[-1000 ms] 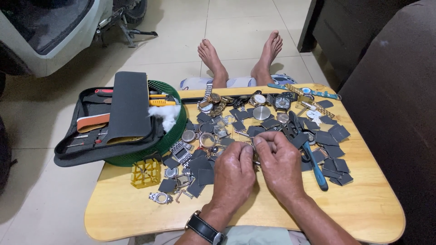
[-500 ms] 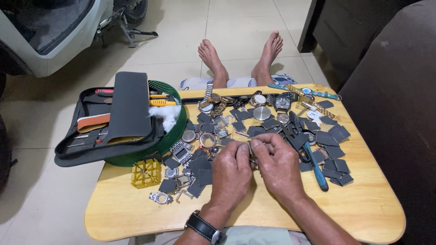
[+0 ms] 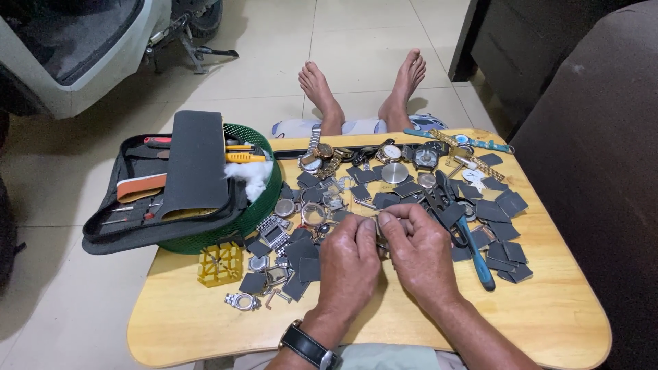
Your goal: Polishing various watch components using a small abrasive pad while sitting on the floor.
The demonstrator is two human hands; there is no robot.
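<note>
My left hand [image 3: 348,262] and my right hand [image 3: 419,253] meet at the fingertips over the middle of a small wooden table [image 3: 548,322]. Together they pinch a small metal watch part [image 3: 381,241], mostly hidden by the fingers. My left wrist wears a black-strapped wristwatch [image 3: 307,345]. Around the hands lie several dark square pads [image 3: 506,204], loose watch cases [image 3: 314,214] and metal bracelet pieces [image 3: 273,229].
An open black tool case [image 3: 164,185] rests on a green basket [image 3: 264,199] at the table's left. A yellow case holder [image 3: 221,263] sits near the left front. Blue-handled pliers [image 3: 474,252] lie right of my hands. Whole watches [image 3: 391,152] line the far edge. Bare feet [image 3: 363,89] show beyond.
Both hands have stayed together over the table's middle, with only slight finger shifts on the small part. Nothing else has moved.
</note>
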